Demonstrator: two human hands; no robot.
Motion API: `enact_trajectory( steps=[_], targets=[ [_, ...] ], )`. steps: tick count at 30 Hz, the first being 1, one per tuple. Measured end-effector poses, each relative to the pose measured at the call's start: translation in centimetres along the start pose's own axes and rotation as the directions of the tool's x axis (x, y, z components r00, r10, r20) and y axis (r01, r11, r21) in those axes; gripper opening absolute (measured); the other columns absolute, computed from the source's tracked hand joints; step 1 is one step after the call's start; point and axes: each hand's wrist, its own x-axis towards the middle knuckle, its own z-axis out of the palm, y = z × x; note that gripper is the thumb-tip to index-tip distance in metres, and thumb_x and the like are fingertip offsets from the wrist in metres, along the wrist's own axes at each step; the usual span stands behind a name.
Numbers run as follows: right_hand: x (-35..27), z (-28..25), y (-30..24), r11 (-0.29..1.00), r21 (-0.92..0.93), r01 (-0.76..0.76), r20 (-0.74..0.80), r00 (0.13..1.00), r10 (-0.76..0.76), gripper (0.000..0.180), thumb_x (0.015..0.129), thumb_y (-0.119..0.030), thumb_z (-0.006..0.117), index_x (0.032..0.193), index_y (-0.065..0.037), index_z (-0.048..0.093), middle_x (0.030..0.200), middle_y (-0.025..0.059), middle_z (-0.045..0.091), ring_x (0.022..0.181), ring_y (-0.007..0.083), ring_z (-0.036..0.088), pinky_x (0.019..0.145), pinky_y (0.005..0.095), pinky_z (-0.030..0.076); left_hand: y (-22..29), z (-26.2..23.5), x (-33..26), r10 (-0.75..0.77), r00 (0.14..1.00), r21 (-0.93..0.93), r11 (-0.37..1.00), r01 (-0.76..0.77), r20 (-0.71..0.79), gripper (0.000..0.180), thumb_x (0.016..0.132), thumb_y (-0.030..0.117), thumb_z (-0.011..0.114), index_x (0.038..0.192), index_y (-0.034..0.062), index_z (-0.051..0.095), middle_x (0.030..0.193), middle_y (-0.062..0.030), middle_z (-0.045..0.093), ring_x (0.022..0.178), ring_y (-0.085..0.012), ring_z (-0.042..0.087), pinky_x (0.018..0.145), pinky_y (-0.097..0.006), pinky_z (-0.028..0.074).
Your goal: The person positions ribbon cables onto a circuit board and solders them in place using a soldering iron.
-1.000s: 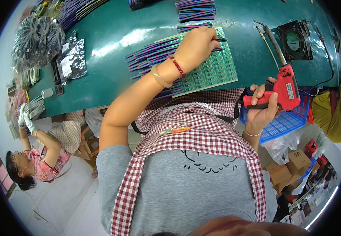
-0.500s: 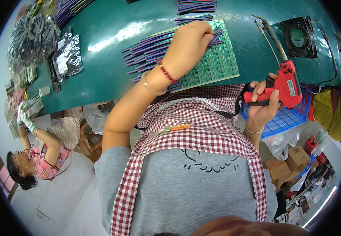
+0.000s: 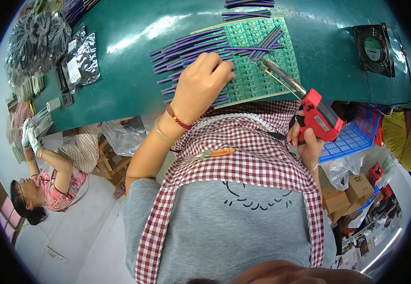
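Observation:
A green circuit board panel [image 3: 248, 90] lies on the table in front of me. Striped multicoloured wire strips [image 3: 191, 52] cover its left part in rows. On its upper right, several more strips [image 3: 268, 43] lie crossed. My left hand [image 3: 203, 85] is over the board's lower left, thumb and fingers closed together; whatever they pinch, if anything, is too small to make out. My right hand [image 3: 308, 142] is wrapped round the handle of a red soldering gun [image 3: 320, 116]. The gun's metal tip points left over the board, just below the crossed strips.
A black fan [image 3: 374, 49] stands at the table's right. More wire bundles [image 3: 248, 14] lie beyond the board. Plastic bags [image 3: 37, 45] and a white roll [image 3: 53, 104] are at the left. A blue crate [image 3: 352, 139] sits below the right edge. A gloved co-worker [image 3: 49, 175] handles wires at far left.
My left hand has drawn back from the crossed strips, toward me and left. My right hand has swung the soldering gun left, bringing its tip over the board.

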Motion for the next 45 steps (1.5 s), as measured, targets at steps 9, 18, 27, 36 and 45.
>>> enact_trajectory(
  steps=[9, 18, 27, 36, 45],
  targets=[
    [-0.9, 1.1, 0.9, 0.999, 0.014, -0.051, -0.07, 0.996, 0.052, 0.049, 0.093, -0.028, 0.062, 0.126, 0.007, 0.049, 0.069, 0.0081, 0.056, 0.053, 0.0122, 0.049, 0.053, 0.0282, 0.046, -0.9, 0.4, -0.5, 0.095, 0.995, 0.044, 0.994, -0.095, 0.007, 0.015, 0.075, 0.005, 0.073, 0.088, 0.0072, 0.065, 0.077, -0.0046, 0.055, 0.067, -0.0187, 0.057, 0.058, -0.031, 0.048],
    [-0.9, 1.2, 1.4, 0.982, -0.183, -0.038, 0.016, 0.999, 0.042, 0.036, 0.095, -0.03, 0.062, 0.11, 0.002, 0.058, 0.069, 0.0039, 0.055, 0.058, 0.0101, 0.049, 0.054, 0.0256, 0.042, -1.0, 0.3, -0.6, 0.118, 0.993, -0.01, 0.993, -0.118, 0.003, 0.021, 0.07, 0.001, 0.069, 0.09, 0.0068, 0.066, 0.077, -0.0049, 0.053, 0.068, -0.0187, 0.057, 0.057, -0.03, 0.048],
    [-2.1, -0.5, 2.8, 0.967, -0.223, -0.123, 0.015, 0.991, 0.13, 0.024, 0.092, -0.022, 0.063, 0.1, 0.001, 0.064, 0.089, 0.006, 0.064, 0.08, 0.0167, 0.061, 0.072, 0.0314, 0.049, -1.1, 0.3, -0.7, 0.113, 0.994, -0.019, 0.993, -0.113, -0.004, 0.023, 0.07, 0.0, 0.067, 0.092, 0.0072, 0.066, 0.079, -0.005, 0.054, 0.069, -0.019, 0.057, 0.058, -0.03, 0.048],
    [-1.6, 0.2, 1.6, 0.972, -0.233, -0.037, 0.072, 0.996, 0.055, 0.021, 0.089, -0.018, 0.063, 0.093, 0.003, 0.063, 0.077, 0.0072, 0.063, 0.068, 0.0162, 0.059, 0.061, 0.0311, 0.048, -1.2, 0.5, -0.9, 0.111, 0.994, -0.022, 0.994, -0.111, -0.004, 0.023, 0.07, 0.0, 0.066, 0.092, 0.0072, 0.067, 0.079, -0.005, 0.054, 0.069, -0.0191, 0.057, 0.058, -0.031, 0.048],
    [-1.5, 0.1, 1.2, 0.961, -0.256, -0.104, 0.056, 0.991, 0.123, 0.024, 0.091, -0.022, 0.064, 0.094, 0.002, 0.064, 0.076, 0.0051, 0.062, 0.066, 0.0138, 0.057, 0.062, 0.0291, 0.047, -1.2, 0.3, -0.7, 0.125, 0.992, 0.001, 0.992, -0.125, 0.003, 0.024, 0.069, 0.001, 0.067, 0.093, 0.0076, 0.066, 0.08, -0.0051, 0.055, 0.069, -0.0192, 0.058, 0.058, -0.031, 0.048]
  ],
)
